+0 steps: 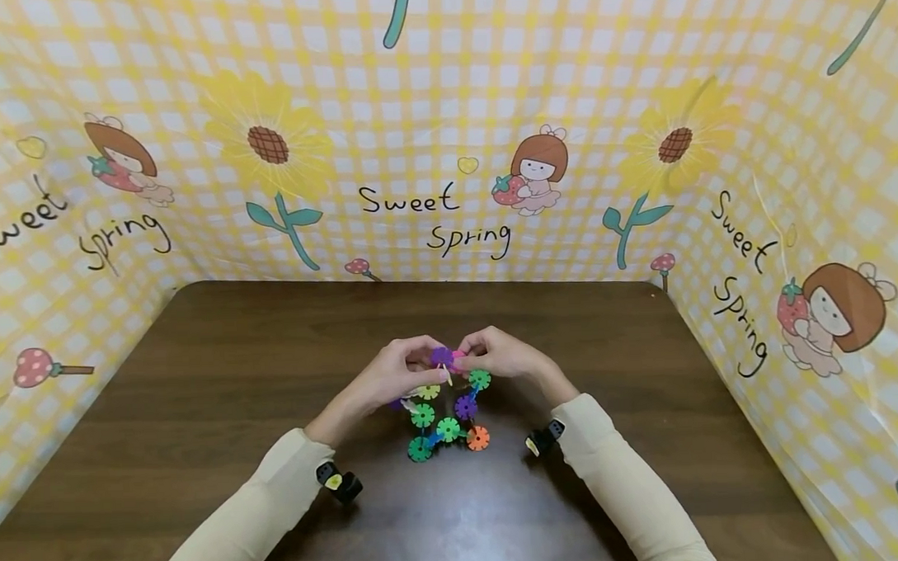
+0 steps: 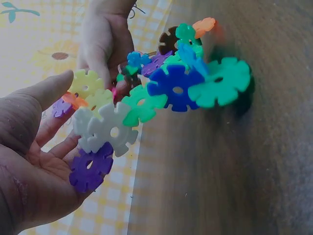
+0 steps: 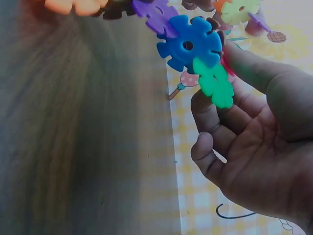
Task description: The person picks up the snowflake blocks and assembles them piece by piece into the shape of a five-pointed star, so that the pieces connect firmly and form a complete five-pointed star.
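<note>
Plastic snowflake discs with notched rims are linked in a ring-like chain (image 1: 448,430), held up over the table. My left hand (image 1: 389,373) pinches the chain's far side by the purple disc (image 1: 442,357); in the left wrist view its thumb lies against a yellow disc (image 2: 87,84). White discs (image 2: 117,129) and another purple disc (image 2: 91,167) hang beside that palm. Close by, my right hand (image 1: 505,354) pinches a pink disc (image 1: 460,362), mostly hidden by the fingers. A green disc (image 3: 213,84) and a blue disc (image 3: 190,44) adjoin it in the right wrist view.
The dark wooden table (image 1: 223,404) lies beneath the hands. Yellow checked cloth (image 1: 429,133) with printed flowers and figures walls it at the back and both sides. Each wrist wears a black camera, the left one (image 1: 340,482) and the right one (image 1: 545,438).
</note>
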`<state>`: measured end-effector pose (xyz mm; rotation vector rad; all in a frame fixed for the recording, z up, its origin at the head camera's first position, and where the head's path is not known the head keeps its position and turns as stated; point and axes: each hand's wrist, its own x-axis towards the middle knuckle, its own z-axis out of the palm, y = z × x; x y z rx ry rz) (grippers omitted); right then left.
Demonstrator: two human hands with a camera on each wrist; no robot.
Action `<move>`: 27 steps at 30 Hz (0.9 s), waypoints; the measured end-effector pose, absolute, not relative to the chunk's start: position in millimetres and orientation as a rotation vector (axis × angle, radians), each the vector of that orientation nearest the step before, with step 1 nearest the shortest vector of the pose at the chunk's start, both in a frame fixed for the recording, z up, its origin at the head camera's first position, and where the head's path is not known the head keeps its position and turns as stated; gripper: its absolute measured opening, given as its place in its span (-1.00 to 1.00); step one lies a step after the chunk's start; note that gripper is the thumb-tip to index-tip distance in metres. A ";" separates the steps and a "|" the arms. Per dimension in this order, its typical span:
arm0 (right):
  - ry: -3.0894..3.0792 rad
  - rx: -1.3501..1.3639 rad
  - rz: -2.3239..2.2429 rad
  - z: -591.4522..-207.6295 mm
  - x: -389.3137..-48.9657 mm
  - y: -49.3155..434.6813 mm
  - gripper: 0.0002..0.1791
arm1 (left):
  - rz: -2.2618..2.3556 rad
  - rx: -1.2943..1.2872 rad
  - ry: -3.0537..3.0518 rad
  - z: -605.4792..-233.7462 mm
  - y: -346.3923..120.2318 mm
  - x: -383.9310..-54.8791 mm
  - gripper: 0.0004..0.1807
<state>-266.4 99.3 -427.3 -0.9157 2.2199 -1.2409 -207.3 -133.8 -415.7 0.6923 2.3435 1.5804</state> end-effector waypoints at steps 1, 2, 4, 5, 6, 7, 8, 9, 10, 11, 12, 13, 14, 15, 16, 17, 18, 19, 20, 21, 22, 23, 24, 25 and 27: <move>2.220 -0.930 -1.237 -427.4 -265.0 101.1 -0.83 | 1.578 0.699 2.349 -415.3 -133.9 -207.2 -0.71; 2.218 -0.945 -1.233 -427.4 -263.4 102.9 -0.82 | 1.576 0.704 2.352 -415.0 -133.9 -207.3 -0.72; 2.207 -0.973 -1.236 -427.0 -260.0 106.2 -0.82 | 1.568 0.701 2.367 -414.9 -133.9 -208.1 -0.74; 2.198 -0.987 -1.239 -426.8 -258.3 107.6 -0.83 | 1.567 0.695 2.372 -415.1 -133.9 -208.6 -0.75; 2.188 -1.002 -1.241 -426.1 -256.4 108.9 -0.84 | 1.570 0.684 2.375 -414.8 -133.6 -208.9 -0.77; 2.180 -1.014 -1.244 -425.4 -254.7 110.0 -0.85 | 1.576 0.674 2.377 -414.4 -133.3 -209.3 -0.77; 2.180 -1.027 -1.241 -424.4 -253.0 111.0 -0.86 | 1.581 0.669 2.380 -414.0 -133.1 -209.7 -0.78; 2.180 -1.036 -1.242 -423.3 -251.4 111.9 -0.88 | 1.585 0.662 2.382 -413.5 -132.9 -210.1 -0.78; 2.182 -1.040 -1.240 -421.7 -249.4 112.8 -0.89 | 1.589 0.657 2.382 -412.8 -132.5 -210.2 -0.78; 2.188 -1.040 -1.238 -419.8 -247.8 113.7 -0.90 | 1.596 0.654 2.381 -412.1 -132.2 -210.3 -0.78; 2.198 -1.038 -1.235 -417.8 -246.1 114.4 -0.90 | 1.602 0.652 2.380 -411.3 -131.9 -210.2 -0.78; 2.208 -1.032 -1.234 -415.9 -244.4 114.9 -0.91 | 1.608 0.656 2.383 -410.9 -131.7 -210.5 -0.78; 2.217 -1.026 -1.232 -413.8 -242.7 115.2 -0.91 | 1.614 0.661 2.385 -410.6 -131.6 -210.6 -0.77; 2.224 -1.019 -1.230 -411.8 -241.0 115.5 -0.91 | 1.623 0.661 2.385 -410.4 -131.4 -210.7 -0.77; 2.231 -1.013 -1.226 -410.0 -239.3 115.6 -0.91 | 1.632 0.661 2.385 -410.4 -131.1 -210.6 -0.78; 2.236 -1.010 -1.223 -408.7 -237.8 115.5 -0.90 | 1.640 0.660 2.386 -410.6 -130.8 -210.6 -0.78; 2.243 -1.007 -1.220 -407.9 -236.3 115.4 -0.90 | 1.645 0.661 2.385 -410.7 -130.3 -210.3 -0.78; 2.246 -1.006 -1.218 -407.3 -235.0 115.3 -0.89 | 1.652 0.657 2.384 -411.0 -129.9 -210.1 -0.78; 2.247 -1.006 -1.220 -406.7 -233.5 115.3 -0.88 | 1.656 0.654 2.382 -411.4 -129.4 -209.8 -0.78; 2.250 -1.005 -1.224 -406.3 -232.0 115.3 -0.88 | 1.661 0.649 2.381 -411.9 -129.0 -209.4 -0.78; 2.253 -1.004 -1.231 -406.4 -230.6 115.2 -0.88 | 1.666 0.641 2.380 -412.6 -128.5 -209.1 -0.79; 2.259 -1.000 -1.240 -406.5 -229.1 115.3 -0.88 | 1.673 0.636 2.373 -412.9 -128.1 -208.5 -0.79; 2.272 -0.998 -1.250 -406.9 -227.8 115.2 -0.89 | 1.680 0.631 2.370 -413.3 -127.6 -208.0 -0.79; 2.286 -1.000 -1.260 -407.7 -226.4 115.0 -0.89 | 1.691 0.619 2.364 -414.0 -127.3 -207.5 -0.80; 2.315 -0.991 -1.296 -410.0 -223.0 114.6 -0.89 | 1.719 0.601 2.347 -414.3 -126.6 -206.3 -0.81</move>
